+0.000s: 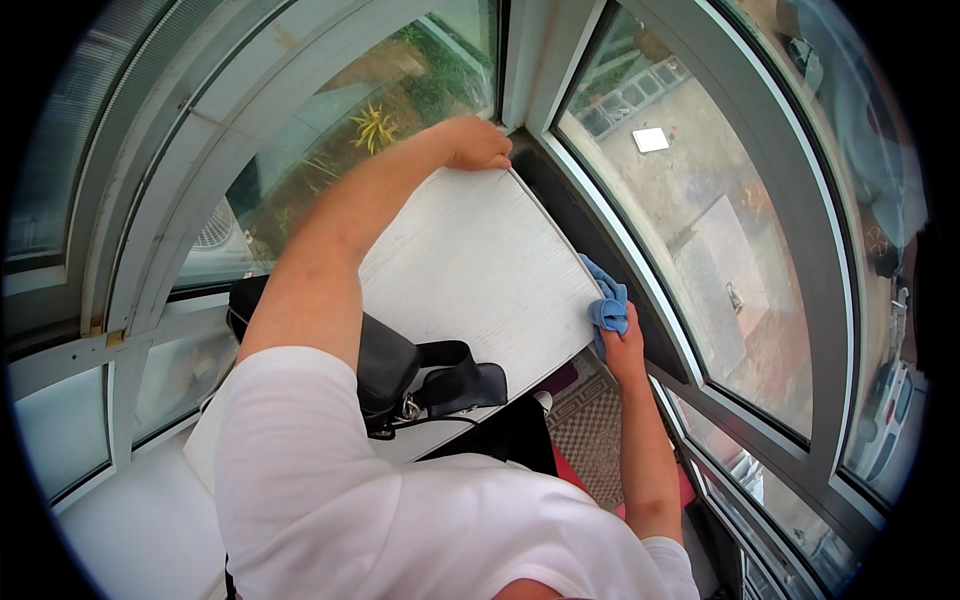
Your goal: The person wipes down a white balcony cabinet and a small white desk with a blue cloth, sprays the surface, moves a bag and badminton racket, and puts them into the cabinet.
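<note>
A white wood-grained tabletop (pixel 480 255) spreads out in front of me, its far corner close to where the window frames meet. At that far corner my left hand (pixel 478 146) is closed, fingers curled over the edge of the board. My right hand (pixel 624 345) grips a bunched blue cloth (pixel 608 306) against the table's right edge. Part of the cloth hangs along the side of the board, and the fingers are partly hidden by it. Under my left arm, a black bag (pixel 385 365) with a wide strap (pixel 462 385) lies on the table.
Windows enclose the table on the left and right, with a grey frame post (pixel 535 75) at the far corner. A dark ledge (pixel 620 240) runs between the table and the right window. Below the table's near right side lies a patterned mat (pixel 590 440).
</note>
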`<state>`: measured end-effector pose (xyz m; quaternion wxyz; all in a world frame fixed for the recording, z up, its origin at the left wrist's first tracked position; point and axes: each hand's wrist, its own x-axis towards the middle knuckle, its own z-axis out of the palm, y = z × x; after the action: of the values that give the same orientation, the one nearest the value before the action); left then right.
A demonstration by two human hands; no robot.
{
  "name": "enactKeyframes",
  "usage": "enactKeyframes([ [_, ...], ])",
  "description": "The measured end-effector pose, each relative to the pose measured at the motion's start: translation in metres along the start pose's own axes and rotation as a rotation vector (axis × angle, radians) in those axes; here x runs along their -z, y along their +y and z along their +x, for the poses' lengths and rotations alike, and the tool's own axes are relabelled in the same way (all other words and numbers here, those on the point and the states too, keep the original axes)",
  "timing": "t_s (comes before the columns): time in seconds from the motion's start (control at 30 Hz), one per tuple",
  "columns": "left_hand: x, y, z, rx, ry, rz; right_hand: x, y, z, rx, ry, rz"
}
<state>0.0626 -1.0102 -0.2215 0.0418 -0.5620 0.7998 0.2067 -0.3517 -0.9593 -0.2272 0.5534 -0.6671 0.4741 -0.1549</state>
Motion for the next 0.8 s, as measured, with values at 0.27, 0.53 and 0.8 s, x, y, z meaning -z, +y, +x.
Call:
enactKeyframes([
  [0.27,-0.001,-0.001,0.002,-0.018,-0.02,0.056,-0.001,0.006,0.001,0.038,0.035,0.038],
  [0.53,0.0,-0.004,-0.006,-0.199,0.153,0.277,-0.001,0.001,-0.001,0.036,0.045,0.008],
  [0.8,-0.009,-0.007,-0.014,-0.176,0.198,0.188,-0.003,0.003,-0.002,0.02,0.078,0.002],
])
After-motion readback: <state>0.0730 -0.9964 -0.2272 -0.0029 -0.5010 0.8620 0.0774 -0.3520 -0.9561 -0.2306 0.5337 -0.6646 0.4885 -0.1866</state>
